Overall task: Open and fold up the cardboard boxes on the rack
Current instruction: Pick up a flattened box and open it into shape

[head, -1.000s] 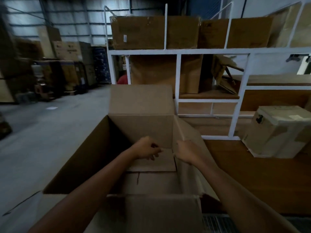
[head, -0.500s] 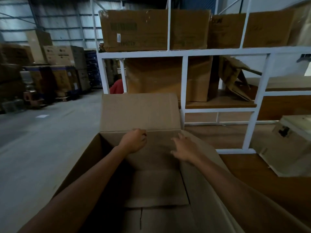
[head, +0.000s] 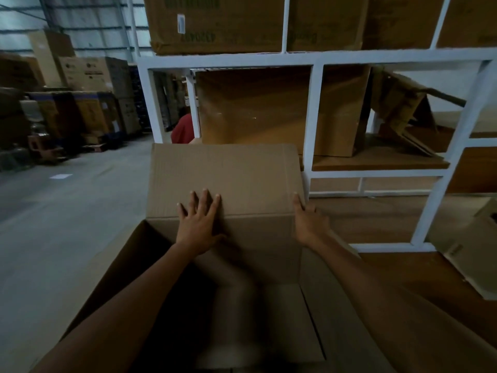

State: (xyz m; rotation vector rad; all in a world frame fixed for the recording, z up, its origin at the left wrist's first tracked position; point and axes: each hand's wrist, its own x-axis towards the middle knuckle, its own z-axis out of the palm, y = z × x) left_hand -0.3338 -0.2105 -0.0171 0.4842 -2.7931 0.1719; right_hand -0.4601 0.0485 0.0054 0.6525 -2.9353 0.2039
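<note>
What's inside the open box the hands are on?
Only its folded bottom flaps show, no contents. The left forearm and dark shadow hide the left side.

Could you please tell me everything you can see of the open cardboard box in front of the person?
The open box is plain brown corrugated cardboard, standing upright before the white rack. Its far flap stands up. Inside, the bottom flaps lie flat, dim and blurred. The left hand presses flat, fingers spread, on the far flap near its fold; the right hand grips that flap's right edge.
</note>
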